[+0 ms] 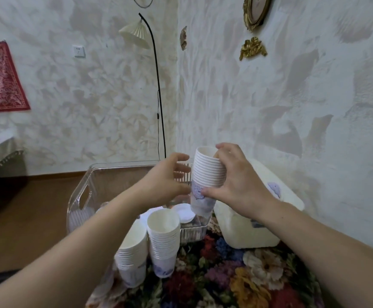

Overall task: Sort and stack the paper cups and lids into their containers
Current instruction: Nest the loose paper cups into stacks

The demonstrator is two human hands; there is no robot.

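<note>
The right hand (236, 185) is gripping a nested cup stack (205, 181) over the clear bin (81, 196), the left hand (165, 181) is hovering loosely open beside it, and two cup stacks (150, 245) are waiting at the worktop's left edge, lids (184, 213) seemingly binned.

Both bare forearms reach forward and up from the lower corners, converging at mid-frame. The right hand (236, 181) is raised, back toward the camera, its fingers curled over the top and its thumb pressed low against what it grips. The left hand (170, 178) is beside it, fingers loosely spread and slightly bent, gripping nothing
</note>
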